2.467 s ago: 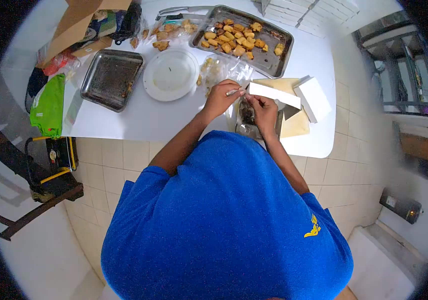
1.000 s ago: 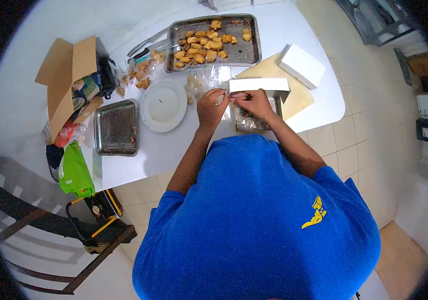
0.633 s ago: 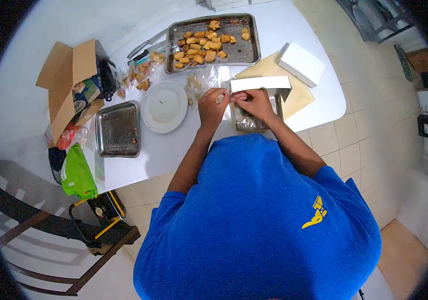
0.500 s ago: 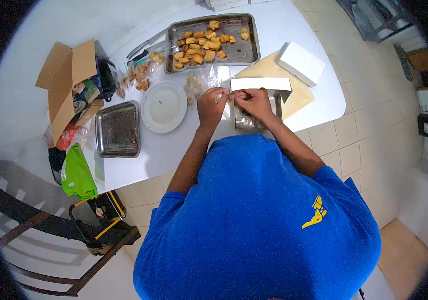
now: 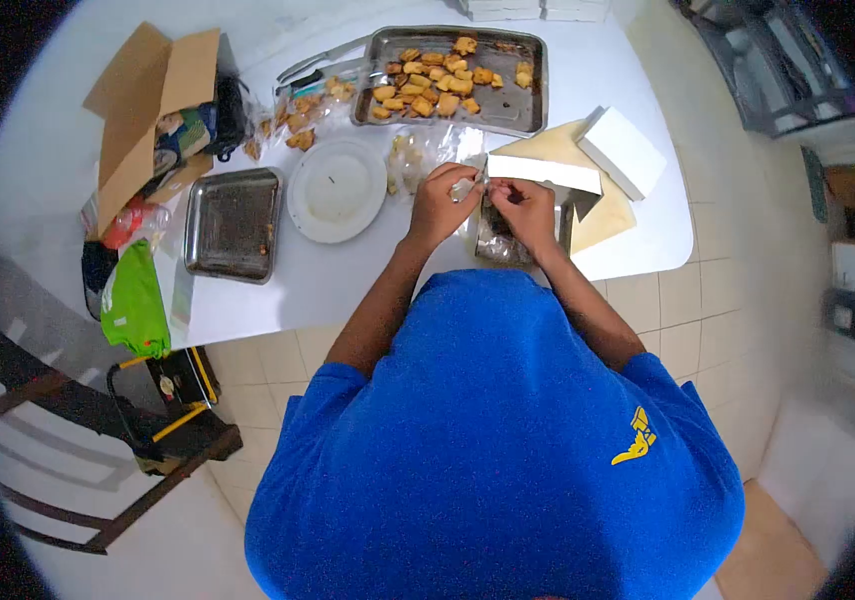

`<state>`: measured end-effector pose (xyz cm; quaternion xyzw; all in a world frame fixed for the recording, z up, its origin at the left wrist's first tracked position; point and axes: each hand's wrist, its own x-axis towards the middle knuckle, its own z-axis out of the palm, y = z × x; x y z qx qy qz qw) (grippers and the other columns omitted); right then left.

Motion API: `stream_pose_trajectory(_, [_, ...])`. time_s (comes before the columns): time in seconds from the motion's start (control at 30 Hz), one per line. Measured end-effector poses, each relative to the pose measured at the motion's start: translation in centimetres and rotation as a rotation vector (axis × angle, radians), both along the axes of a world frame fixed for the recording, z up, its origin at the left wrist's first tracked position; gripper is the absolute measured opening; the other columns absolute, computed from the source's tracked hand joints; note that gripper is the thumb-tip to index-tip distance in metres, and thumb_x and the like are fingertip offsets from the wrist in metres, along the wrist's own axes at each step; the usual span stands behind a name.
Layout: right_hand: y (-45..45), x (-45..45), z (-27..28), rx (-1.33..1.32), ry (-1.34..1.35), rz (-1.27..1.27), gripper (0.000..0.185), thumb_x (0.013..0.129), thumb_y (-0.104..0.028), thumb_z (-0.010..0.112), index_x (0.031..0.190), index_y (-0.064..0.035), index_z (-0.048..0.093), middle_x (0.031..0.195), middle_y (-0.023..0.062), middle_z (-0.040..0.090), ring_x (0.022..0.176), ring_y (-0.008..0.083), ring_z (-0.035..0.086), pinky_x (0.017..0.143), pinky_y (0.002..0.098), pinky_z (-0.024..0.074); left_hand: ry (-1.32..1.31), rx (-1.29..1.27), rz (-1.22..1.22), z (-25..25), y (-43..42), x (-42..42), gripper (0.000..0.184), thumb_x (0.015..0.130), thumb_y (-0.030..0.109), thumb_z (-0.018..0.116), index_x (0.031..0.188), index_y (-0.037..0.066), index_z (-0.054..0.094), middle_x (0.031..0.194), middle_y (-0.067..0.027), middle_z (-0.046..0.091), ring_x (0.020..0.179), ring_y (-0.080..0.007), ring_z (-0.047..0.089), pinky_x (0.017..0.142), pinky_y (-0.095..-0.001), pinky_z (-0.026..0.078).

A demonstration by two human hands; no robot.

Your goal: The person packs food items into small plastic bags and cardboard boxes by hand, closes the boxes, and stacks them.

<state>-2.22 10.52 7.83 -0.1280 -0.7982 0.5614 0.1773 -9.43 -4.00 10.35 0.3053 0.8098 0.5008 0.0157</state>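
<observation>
In my head view the hold looks little changed, so the work is still at the fingertips: my left hand [image 5: 437, 208] pinches a clear wrap [image 5: 463, 188] by the open box's [image 5: 546, 172] left edge. My right hand [image 5: 532, 214] is nearly closed beside it, what it grips too small to tell.

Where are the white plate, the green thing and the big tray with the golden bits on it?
White plate [image 5: 339, 200]: head view, on its flat middle.
Green thing [image 5: 136, 305]: head view, on its bright green side.
Big tray [image 5: 506, 108]: head view, on the bare bottom.
</observation>
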Motion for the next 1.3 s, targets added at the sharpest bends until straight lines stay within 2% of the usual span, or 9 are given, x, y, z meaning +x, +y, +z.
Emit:
stream_pose_trajectory(0.27, [-0.4, 0.6, 1.8, 0.021, -0.039, -0.044, 0.017, 0.071, -0.009, 0.067, 0.087, -0.0011, 0.069, 0.076, 0.0116, 0.068, 0.069, 0.0192, 0.066, 0.066, 0.0294, 0.0518, -0.003, 0.056, 0.001, -1.2, 0.2, -0.5, 0.018, 0.074, 0.011, 0.066, 0.088, 0.001, 0.061, 0.088, -0.0108, 0.062, 0.082, -0.0239, 0.06, 0.073, -0.0323, 0.047])
stream_pose_trajectory(0.37, [-0.2, 0.5, 1.7, 0.07, -0.016, -0.037, 0.016, 0.071, -0.009, 0.067, 0.086, -0.0016, 0.069, 0.075, 0.0116, 0.068, 0.069, 0.0192, 0.066, 0.066, 0.0294, 0.0514, 0.001, 0.066, 0.116, -2.2, 0.4, -0.2, 0.02, 0.075, 0.012, 0.066, 0.091, 0.003, 0.06, 0.088, -0.0087, 0.062, 0.077, -0.0216, 0.059, 0.068, -0.0319, 0.046])
stream_pose_trajectory(0.47, [-0.1, 0.4, 0.3, 0.098, 0.001, -0.07, 0.015, 0.071, -0.007, 0.066, 0.085, -0.0017, 0.069, 0.074, 0.0104, 0.068, 0.068, 0.0158, 0.065, 0.065, 0.0275, 0.0505, -0.063, 0.035, 0.074, -1.2, 0.3, 0.1, 0.022, 0.073, 0.011, 0.067, 0.092, 0.003, 0.059, 0.088, -0.0111, 0.064, 0.081, -0.0257, 0.063, 0.071, -0.0323, 0.048])
stream_pose_trajectory(0.57, [-0.6, 0.3, 1.1, -0.029, -0.027, -0.094, 0.013, 0.072, -0.006, 0.064, 0.083, -0.0018, 0.069, 0.074, 0.0095, 0.068, 0.069, 0.0137, 0.064, 0.066, 0.0263, 0.0494, -0.221, 0.015, 0.005, -0.4, 0.0, 0.0, 0.023, 0.073, 0.013, 0.068, 0.092, 0.003, 0.059, 0.089, -0.0096, 0.065, 0.082, -0.0223, 0.064, 0.071, -0.0304, 0.048])
stream_pose_trajectory(0.67, [-0.3, 0.2, 0.7, -0.072, -0.063, -0.032, 0.012, 0.077, -0.008, 0.063, 0.085, -0.0007, 0.068, 0.077, 0.0102, 0.068, 0.071, 0.0132, 0.062, 0.066, 0.0264, 0.0485, -0.204, 0.161, 0.007, -2.0, 0.0, -0.4, 0.024, 0.076, 0.013, 0.069, 0.095, 0.007, 0.057, 0.092, -0.0031, 0.064, 0.085, -0.0122, 0.06, 0.074, -0.0277, 0.046])
stream_pose_trajectory(0.77, [0.1, 0.2, -1.0, -0.107, -0.101, 0.058, 0.016, 0.087, -0.012, 0.06, 0.095, 0.0013, 0.063, 0.078, 0.007, 0.066, 0.071, 0.0101, 0.061, 0.066, 0.0237, 0.0488, -0.232, 0.198, 0.042, -2.2, -0.2, -0.5, 0.026, 0.076, 0.012, 0.07, 0.097, 0.007, 0.056, 0.093, -0.0024, 0.064, 0.089, -0.0118, 0.06, 0.079, -0.0283, 0.046])
stream_pose_trajectory(0.87, [-0.1, 0.0, -1.4, -0.129, -0.116, 0.042, 0.018, 0.086, -0.016, 0.061, 0.09, 0.0009, 0.065, 0.08, 0.0127, 0.066, 0.072, 0.0182, 0.062, 0.067, 0.0301, 0.048, -0.24, 0.184, 0.024, -2.5, -0.2, -0.3, 0.026, 0.076, 0.013, 0.071, 0.097, 0.006, 0.056, 0.095, -0.0027, 0.063, 0.09, -0.0121, 0.06, 0.077, -0.0298, 0.046])
stream_pose_trajectory(1.17, [0.2, 0.2, -1.1, -0.252, -0.167, 0.127, 0.021, 0.087, -0.019, 0.059, 0.088, 0.0011, 0.065, 0.08, 0.012, 0.067, 0.072, 0.0189, 0.063, 0.067, 0.032, 0.0478, -0.261, 0.204, -0.025, -2.7, -0.4, -0.8, 0.034, 0.075, 0.011, 0.072, 0.102, 0.007, 0.052, 0.09, -0.001, 0.062, 0.085, -0.0078, 0.056, 0.073, -0.0256, 0.043])
stream_pose_trajectory(1.3, [0.6, 0.4, -1.0, -0.089, -0.196, 0.199, 0.018, 0.091, -0.014, 0.054, 0.098, 0.0012, 0.06, 0.082, 0.0049, 0.065, 0.072, 0.0093, 0.06, 0.065, 0.0234, 0.0462, -0.339, 0.229, -0.11, -3.6, -0.3, -0.6, 0.045, 0.074, 0.008, 0.072, 0.107, 0.01, 0.042, 0.091, -0.0032, 0.062, 0.087, -0.0088, 0.055, 0.075, -0.0259, 0.042])
